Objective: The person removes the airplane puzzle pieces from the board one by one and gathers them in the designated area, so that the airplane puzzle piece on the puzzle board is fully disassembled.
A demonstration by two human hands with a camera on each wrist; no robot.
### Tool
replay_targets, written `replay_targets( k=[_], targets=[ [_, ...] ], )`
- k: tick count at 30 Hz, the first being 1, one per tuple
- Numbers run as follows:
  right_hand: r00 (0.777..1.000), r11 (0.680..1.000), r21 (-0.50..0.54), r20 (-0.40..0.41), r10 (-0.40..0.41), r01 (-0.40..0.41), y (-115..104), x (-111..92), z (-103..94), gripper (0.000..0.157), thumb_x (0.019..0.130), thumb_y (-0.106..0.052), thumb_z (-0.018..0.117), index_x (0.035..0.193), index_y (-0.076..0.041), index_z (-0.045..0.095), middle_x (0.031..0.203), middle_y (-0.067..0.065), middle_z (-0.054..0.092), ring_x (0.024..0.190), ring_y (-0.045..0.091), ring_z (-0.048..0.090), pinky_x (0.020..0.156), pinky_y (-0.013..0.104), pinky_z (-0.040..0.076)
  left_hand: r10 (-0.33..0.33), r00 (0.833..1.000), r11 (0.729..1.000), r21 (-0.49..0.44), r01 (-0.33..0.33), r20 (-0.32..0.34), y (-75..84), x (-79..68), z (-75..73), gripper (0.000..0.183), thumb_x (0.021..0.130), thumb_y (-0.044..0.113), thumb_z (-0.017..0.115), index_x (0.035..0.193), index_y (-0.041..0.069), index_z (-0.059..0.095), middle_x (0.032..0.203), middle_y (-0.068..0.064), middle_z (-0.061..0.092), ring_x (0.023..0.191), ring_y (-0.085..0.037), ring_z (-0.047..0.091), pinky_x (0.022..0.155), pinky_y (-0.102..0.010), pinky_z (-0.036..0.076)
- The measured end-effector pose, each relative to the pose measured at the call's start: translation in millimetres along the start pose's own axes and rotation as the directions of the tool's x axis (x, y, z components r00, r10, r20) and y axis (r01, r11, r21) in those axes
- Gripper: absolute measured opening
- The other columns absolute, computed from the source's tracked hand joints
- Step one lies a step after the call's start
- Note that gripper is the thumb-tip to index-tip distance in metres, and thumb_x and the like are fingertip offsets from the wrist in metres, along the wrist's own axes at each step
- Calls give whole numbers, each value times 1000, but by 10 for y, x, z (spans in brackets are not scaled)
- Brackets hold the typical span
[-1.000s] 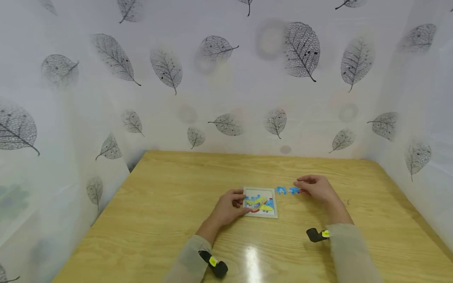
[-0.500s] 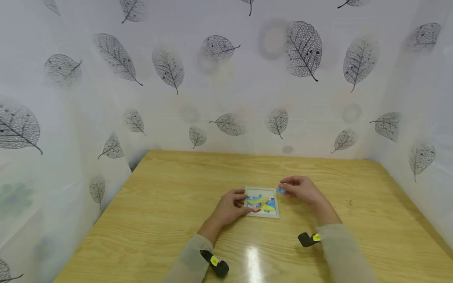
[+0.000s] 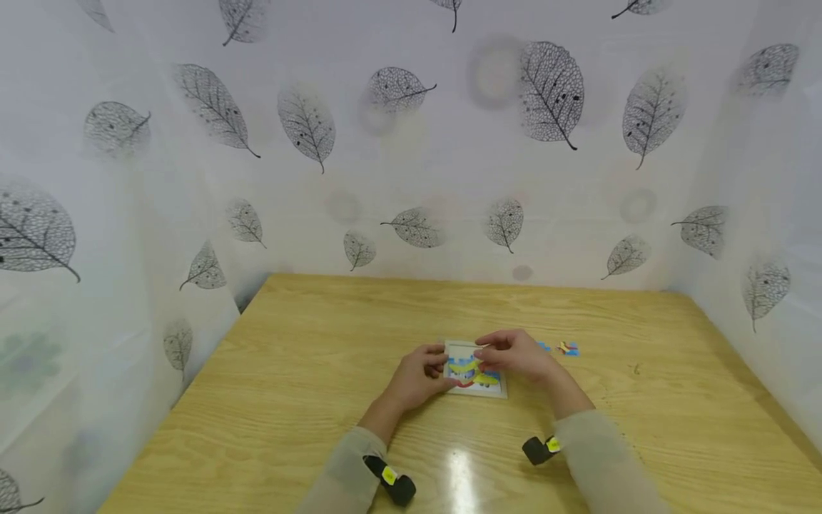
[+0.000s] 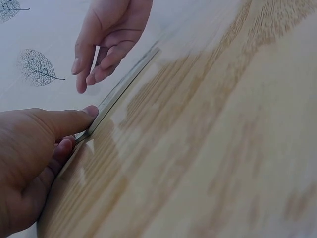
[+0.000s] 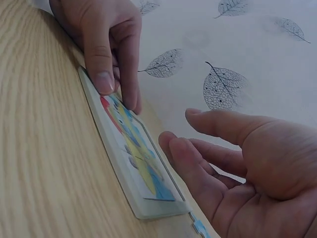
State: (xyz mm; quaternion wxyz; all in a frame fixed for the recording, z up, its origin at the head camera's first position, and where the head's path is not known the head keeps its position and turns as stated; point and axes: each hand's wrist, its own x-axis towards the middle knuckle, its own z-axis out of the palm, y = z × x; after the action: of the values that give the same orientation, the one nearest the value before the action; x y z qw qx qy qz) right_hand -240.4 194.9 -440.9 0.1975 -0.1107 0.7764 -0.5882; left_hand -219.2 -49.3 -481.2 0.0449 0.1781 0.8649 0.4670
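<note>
A small jigsaw puzzle tray [image 3: 478, 393] with a pale rim lies on the table, its picture [image 5: 143, 161] showing a yellow and red aeroplane on blue. My left hand [image 3: 414, 377] holds the tray by its left side, the thumb [image 4: 79, 121] on the rim and the other fingers along the edge. Above the tray's upper right part hovers my right hand [image 3: 514, 353]. In the right wrist view its thumb and fingers are apart, with no piece visible between them. A blue puzzle piece [image 5: 199, 227] lies just beyond the tray's corner.
Right of the tray lie a partly hidden blue piece [image 3: 544, 346] and a blue, red and yellow piece [image 3: 568, 348]. Leaf-patterned curtains [image 3: 411, 143] enclose the back and sides of the wooden table [image 3: 321, 321]. Each sleeve carries a black wrist camera [image 3: 401, 489].
My right hand has moved left from the loose pieces to over the tray, uncovering the piece farthest right. My left hand has stayed on the tray's left side.
</note>
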Motion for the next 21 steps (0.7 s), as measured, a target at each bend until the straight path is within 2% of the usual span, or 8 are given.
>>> replay_targets(
  k=[5, 11, 21],
  targets=[
    [998, 1000, 2, 52, -18, 17, -14, 23, 131, 54, 97, -20, 66, 137, 14, 50, 112, 26, 68, 92, 25, 73, 83, 35, 60, 3, 1000, 1000, -7, -3, -4, -3, -1, -11, 56, 84, 26, 82, 131, 1, 64, 137, -8, 58, 92, -11, 59, 81, -22, 52],
    [994, 1000, -10, 107, -11, 12, 6, 35, 207, 50, 100, -16, 61, 138, 15, 48, 108, 25, 69, 88, 24, 74, 81, 35, 60, 8, 1000, 1000, 2, -8, -1, -8, 3, -19, 56, 84, 28, 82, 130, 1, 65, 138, -8, 58, 92, -9, 59, 81, -21, 52],
    [998, 992, -123, 41, 42, -36, 11, 45, 304, 40, 100, -18, 61, 130, 7, 61, 92, 11, 73, 76, 18, 71, 72, 33, 60, 28, 1000, 1000, -14, -28, -7, -12, 1, -6, 53, 83, 23, 83, 126, -3, 67, 141, -11, 56, 94, -13, 61, 80, -21, 52]
  ],
)
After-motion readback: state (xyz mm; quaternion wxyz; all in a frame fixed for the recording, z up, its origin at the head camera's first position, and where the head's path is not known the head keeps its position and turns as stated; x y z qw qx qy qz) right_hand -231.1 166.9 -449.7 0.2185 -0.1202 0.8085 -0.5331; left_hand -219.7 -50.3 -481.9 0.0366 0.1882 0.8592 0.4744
